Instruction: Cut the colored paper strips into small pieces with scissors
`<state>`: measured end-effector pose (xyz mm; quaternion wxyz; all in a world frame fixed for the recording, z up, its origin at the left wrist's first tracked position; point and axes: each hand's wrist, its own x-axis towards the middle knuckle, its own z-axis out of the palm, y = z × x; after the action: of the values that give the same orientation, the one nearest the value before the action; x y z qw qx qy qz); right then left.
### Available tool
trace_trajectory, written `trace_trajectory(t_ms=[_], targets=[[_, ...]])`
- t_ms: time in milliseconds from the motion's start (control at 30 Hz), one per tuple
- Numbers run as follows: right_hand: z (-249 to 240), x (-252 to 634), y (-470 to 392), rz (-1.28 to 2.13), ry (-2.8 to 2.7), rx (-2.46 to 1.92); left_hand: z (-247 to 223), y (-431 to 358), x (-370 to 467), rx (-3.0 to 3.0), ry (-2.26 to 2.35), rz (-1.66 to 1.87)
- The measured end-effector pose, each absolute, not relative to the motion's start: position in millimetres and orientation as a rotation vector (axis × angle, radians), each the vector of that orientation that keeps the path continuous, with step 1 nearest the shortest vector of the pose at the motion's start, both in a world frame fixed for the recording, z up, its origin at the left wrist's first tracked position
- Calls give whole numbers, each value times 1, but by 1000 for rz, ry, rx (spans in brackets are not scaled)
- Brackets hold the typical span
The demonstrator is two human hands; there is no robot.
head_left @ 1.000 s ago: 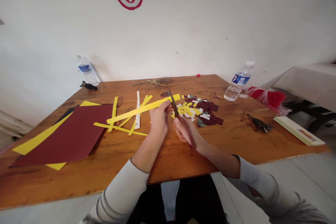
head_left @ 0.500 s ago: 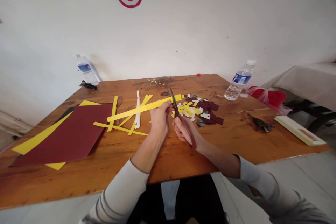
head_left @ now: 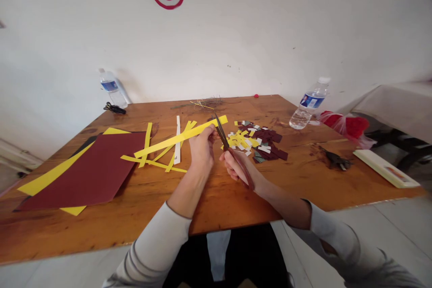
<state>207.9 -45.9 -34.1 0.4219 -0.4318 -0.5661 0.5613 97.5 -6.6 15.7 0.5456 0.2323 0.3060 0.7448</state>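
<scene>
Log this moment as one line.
Left hand: holding yellow strip | right hand: holding scissors near strip's right end | cut pieces: piled on table beyond right hand

- Scissors (head_left: 223,138) show dark blades, reddish handle.
- Strip (head_left: 185,135) at scissors is plain yellow.
- Scraps (head_left: 256,141) right of scissors mix maroon, yellow, white, grey.

Your left grip (head_left: 201,149) pinches a yellow paper strip (head_left: 175,138) above the bench (head_left: 290,200). Your right grip (head_left: 240,167) holds the scissors (head_left: 222,137), whose blades cross the strip near its right end. Beyond your right grip lies a pile of paper snippets (head_left: 269,136), yellow, white, gray and maroon. To your left, a white strip (head_left: 177,154) lies among loose yellow strips, near a maroon sheet (head_left: 86,173).
</scene>
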Motion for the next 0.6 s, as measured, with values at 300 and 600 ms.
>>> trace_trajectory(t_ms=[300,600], targets=[[-33,212,-54,1275,-1573,-1057,19,-3,91,541,719,1799],[-27,214,-57,1249,-1598,-1084,20,-4,90,531,733,1789]])
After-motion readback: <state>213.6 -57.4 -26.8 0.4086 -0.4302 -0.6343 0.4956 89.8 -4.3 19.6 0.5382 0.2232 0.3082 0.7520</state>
